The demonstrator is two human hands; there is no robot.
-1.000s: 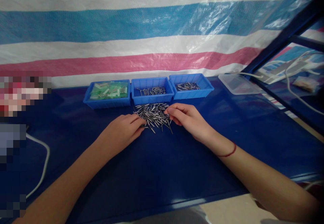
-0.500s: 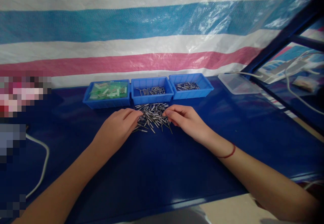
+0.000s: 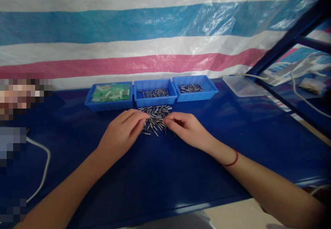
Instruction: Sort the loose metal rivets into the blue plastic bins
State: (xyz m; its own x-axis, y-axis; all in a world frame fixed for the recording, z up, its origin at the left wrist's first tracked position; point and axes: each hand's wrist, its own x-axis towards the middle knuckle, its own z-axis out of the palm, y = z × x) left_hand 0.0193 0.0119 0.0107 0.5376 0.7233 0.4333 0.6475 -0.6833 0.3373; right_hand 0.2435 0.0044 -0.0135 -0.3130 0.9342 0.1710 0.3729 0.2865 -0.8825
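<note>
A loose pile of thin silvery metal pins, which look like blind rivets, lies on the blue table. At the pile's left side is my left hand, thumb and fingers pinched together over the pins. My right hand reaches in from the right, its thumb and index finger closed at the pile's edge. Whatever sits between the fingertips of either hand is too small to make out. Just behind the pile stands the middle blue bin, holding more metal pins.
The left blue bin holds a green-tinted plastic bag with small parts. More pins lie in the right blue bin. A clear plastic lid rests at the back right. A white cable curves along the left.
My left hand has shifted slightly right over the pile. The right hand has moved a little left and toward me, bringing the fingertips of both hands closer together.
</note>
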